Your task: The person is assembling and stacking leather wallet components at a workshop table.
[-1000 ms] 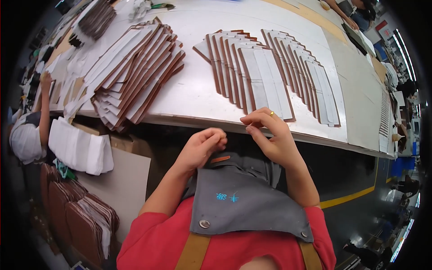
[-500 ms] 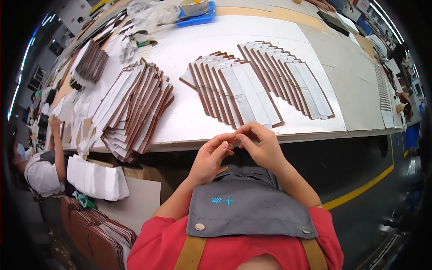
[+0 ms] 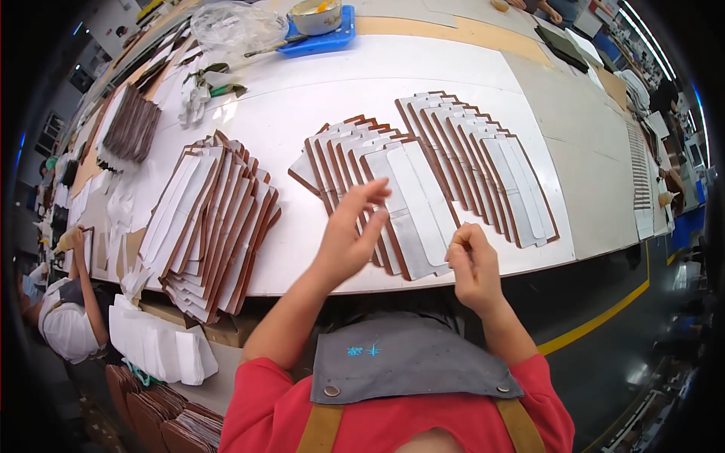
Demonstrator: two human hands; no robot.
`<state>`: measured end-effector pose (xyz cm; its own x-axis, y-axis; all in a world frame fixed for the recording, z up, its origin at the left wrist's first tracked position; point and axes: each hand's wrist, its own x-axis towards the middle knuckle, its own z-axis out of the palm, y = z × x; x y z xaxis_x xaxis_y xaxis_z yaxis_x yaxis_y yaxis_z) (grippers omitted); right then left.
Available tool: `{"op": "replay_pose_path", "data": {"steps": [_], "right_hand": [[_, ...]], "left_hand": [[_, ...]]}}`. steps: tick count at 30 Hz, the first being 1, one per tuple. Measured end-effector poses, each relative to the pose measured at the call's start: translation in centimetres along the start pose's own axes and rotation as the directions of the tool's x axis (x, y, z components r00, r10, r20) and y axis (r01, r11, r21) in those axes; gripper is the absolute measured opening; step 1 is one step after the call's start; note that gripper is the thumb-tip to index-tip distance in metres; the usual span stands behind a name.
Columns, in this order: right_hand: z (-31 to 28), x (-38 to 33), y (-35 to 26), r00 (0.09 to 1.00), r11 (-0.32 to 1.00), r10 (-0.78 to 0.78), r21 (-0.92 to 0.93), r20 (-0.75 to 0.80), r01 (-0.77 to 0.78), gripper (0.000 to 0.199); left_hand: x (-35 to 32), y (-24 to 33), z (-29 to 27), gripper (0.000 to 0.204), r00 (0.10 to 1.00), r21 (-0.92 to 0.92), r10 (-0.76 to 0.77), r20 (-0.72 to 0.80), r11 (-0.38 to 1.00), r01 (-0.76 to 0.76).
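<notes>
My left hand (image 3: 349,235) is raised over the near left part of the middle fan of overlapping panels (image 3: 414,200), its fingers apart and nothing in them. These panels are white-faced with brown edges. At the near right corner of the front panel, my right hand (image 3: 474,266) is closed, thumb against curled fingers. What it pinches, if anything, is hidden. A second fan of similar panels (image 3: 516,185) lies on the right, and a thicker, looser stack of brown-edged panels (image 3: 215,226) lies on the left, jutting over the table's near edge.
A blue tray (image 3: 343,35) with a bowl (image 3: 316,19) stands at the back beside clear plastic wrap (image 3: 234,26). Scraps (image 3: 198,98) and a dark brown stack (image 3: 132,124) lie back left. White folded sheets (image 3: 160,343) sit below the table. A co-worker (image 3: 72,325) works at left.
My hands were together at the table's near edge and have parted. The left rose over the middle fan; the right moved right to the front panel's corner. The view has shifted.
</notes>
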<state>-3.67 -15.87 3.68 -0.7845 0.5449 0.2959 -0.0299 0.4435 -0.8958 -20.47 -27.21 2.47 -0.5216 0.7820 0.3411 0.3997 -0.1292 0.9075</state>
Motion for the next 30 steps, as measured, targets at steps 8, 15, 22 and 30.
{"op": "replay_pose_path", "data": {"steps": [8, 15, 22, 30], "right_hand": [[-5.5, 0.6, 0.1, 0.840, 0.846, 0.345, -0.526, 0.418, -0.086, 0.014], [-9.2, 1.6, 0.5, 0.650, 0.696, 0.570, -0.715, 0.502, -0.057, 0.020], [-1.6, 10.5, 5.8, 0.936, 0.924, 0.125, -0.381, 0.329, 0.011, 0.023], [1.0, 14.6, 9.3, 0.873, 0.917, 0.124, -0.392, 0.471, 0.081, 0.027]], "left_hand": [[7.9, -7.7, 0.6, 0.030, 0.985, 0.460, 0.086, 0.149, 0.876, -0.146], [5.1, -7.6, 1.7, 0.042, 0.974, 0.735, -0.010, 0.227, 0.658, -0.164], [5.4, -6.4, 0.8, 0.032, 0.963, 0.623, -0.242, 0.117, 0.773, 0.118], [7.3, -7.1, 0.0, 0.024, 0.925, 0.558, -0.327, 0.194, 0.813, 0.170]]}}
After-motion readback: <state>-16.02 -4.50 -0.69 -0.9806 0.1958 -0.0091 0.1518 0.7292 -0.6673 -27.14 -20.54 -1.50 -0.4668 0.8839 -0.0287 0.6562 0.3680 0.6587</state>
